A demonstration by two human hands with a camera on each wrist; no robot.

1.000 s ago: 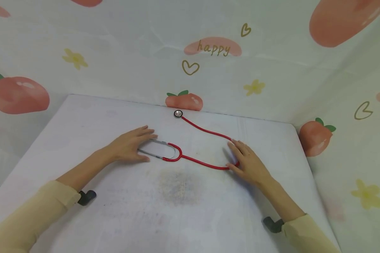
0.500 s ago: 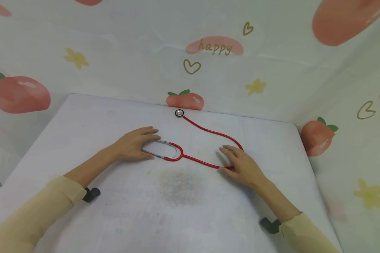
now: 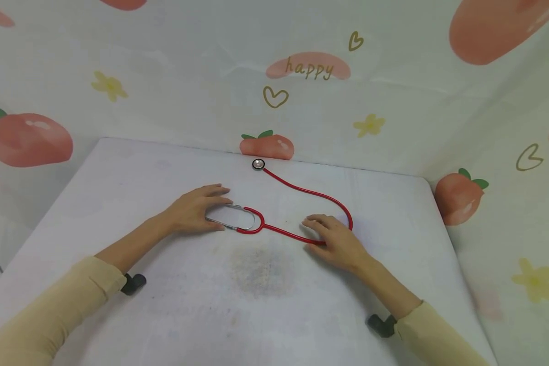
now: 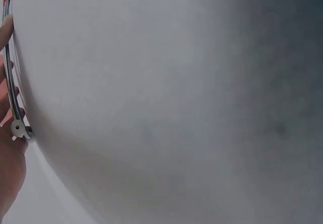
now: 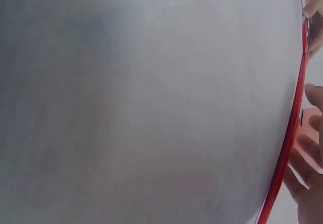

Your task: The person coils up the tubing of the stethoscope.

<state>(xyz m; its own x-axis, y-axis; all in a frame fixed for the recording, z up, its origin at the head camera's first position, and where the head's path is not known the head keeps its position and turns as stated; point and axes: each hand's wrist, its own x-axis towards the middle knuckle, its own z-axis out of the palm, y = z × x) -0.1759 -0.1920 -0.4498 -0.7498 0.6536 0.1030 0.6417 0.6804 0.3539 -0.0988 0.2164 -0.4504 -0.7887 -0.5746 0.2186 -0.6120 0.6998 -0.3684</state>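
Observation:
A stethoscope with red tubing (image 3: 288, 234) lies on the white table. Its round chest piece (image 3: 258, 164) rests near the back edge, and the tubing curves round on the right. My left hand (image 3: 187, 211) spreads over the metal ear tubes (image 3: 221, 222), covering their ends in the head view; the left wrist view shows an earpiece (image 4: 18, 128) beside the palm. Over the lower stretch of tubing is my right hand (image 3: 340, 246), fingers apart and loosely bent. In the right wrist view the red tube (image 5: 287, 148) passes by its fingers; contact is hard to tell.
The table (image 3: 187, 315) meets a printed cloth backdrop (image 3: 187, 101) at the back and right. A grey smudge (image 3: 261, 269) marks the table in front of the stethoscope. Black wrist devices (image 3: 133, 284) sit at both cuffs.
My right hand has slid left along the tubing, uncovering the curve on the right. The left hand has shifted slightly right over the ear tubes. The stethoscope lies nearly unchanged.

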